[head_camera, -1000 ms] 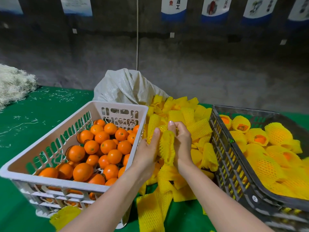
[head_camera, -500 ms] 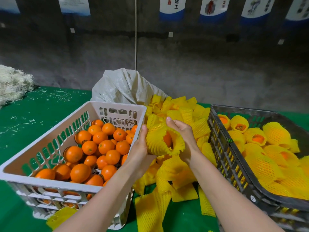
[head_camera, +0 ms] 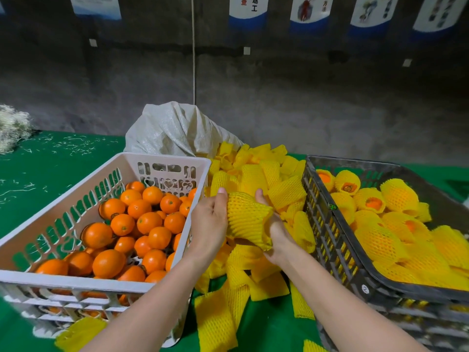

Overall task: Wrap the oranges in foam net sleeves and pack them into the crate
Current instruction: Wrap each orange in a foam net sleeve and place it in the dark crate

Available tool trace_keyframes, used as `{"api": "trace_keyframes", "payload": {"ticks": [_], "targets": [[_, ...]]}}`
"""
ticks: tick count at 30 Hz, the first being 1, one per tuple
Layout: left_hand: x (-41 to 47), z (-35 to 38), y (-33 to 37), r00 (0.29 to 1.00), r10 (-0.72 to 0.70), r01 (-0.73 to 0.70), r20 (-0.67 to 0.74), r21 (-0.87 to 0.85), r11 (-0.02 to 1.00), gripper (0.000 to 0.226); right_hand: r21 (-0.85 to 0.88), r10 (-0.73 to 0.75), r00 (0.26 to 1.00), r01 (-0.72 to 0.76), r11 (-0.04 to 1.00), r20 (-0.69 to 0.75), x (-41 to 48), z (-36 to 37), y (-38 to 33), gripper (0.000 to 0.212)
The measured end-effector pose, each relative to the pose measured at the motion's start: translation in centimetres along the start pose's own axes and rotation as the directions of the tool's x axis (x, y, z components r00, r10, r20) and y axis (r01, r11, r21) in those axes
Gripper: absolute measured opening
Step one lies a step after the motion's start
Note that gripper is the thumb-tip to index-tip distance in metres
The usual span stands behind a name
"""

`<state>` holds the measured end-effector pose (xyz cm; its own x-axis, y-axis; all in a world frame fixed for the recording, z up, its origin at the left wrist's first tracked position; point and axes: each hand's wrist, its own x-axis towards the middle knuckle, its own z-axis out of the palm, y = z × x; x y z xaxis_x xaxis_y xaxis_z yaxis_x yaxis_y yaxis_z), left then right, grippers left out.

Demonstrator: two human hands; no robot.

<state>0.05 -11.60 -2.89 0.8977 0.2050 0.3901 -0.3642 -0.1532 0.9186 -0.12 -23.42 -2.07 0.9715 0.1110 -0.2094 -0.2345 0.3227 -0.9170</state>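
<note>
Over the pile of loose sleeves (head_camera: 256,171), the left hand (head_camera: 209,219) and right hand (head_camera: 276,232) both grip one bulging foam net sleeve (head_camera: 247,219); the fruit inside is hidden. Left of the pile is a white crate (head_camera: 162,158) of bare oranges (head_camera: 121,224). Right of it, a black crate (head_camera: 337,224) holds wrapped oranges (head_camera: 398,196). Behind the pile slumps a woven sack (head_camera: 177,128). Green cloth (head_camera: 50,161) covers the table, and a concrete wall (head_camera: 279,97) with posters (head_camera: 248,8) stands beyond.

Fingers of the right hand (head_camera: 277,235) behind the foam sleeve (head_camera: 247,221); black crate (head_camera: 327,237) beyond the right edge
</note>
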Motion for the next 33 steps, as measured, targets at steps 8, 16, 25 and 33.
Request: {"api": "trace_keyframes", "payload": {"ticks": [8,16,25,33], "targets": [[-0.1,1.5,-0.2,0.999,0.015,-0.017,-0.052,-0.026,1.000,0.051,0.192,-0.044,0.992,0.066,0.979,-0.115,-0.3,-0.7,0.2,0.028],[-0.1,2.1,0.6,0.969,-0.165,0.203,0.185,-0.209,0.956,0.068,0.226,-0.050,0.990,0.080,0.971,-0.134,-2.1,-1.3,-0.3,0.023],[-1.0,3.1,3.1,0.419,-0.582,0.877,0.697,-0.144,0.459,0.063,-0.431,-0.556,0.822,0.460,0.776,-0.124,-3.8,-3.0,-1.1,0.049],[-1.6,4.9,4.1,0.549,-0.598,0.812,0.584,-0.204,0.546,0.030,-0.490,-0.470,0.881,0.388,0.781,-0.051,-4.4,-5.0,-1.8,0.010]]}}
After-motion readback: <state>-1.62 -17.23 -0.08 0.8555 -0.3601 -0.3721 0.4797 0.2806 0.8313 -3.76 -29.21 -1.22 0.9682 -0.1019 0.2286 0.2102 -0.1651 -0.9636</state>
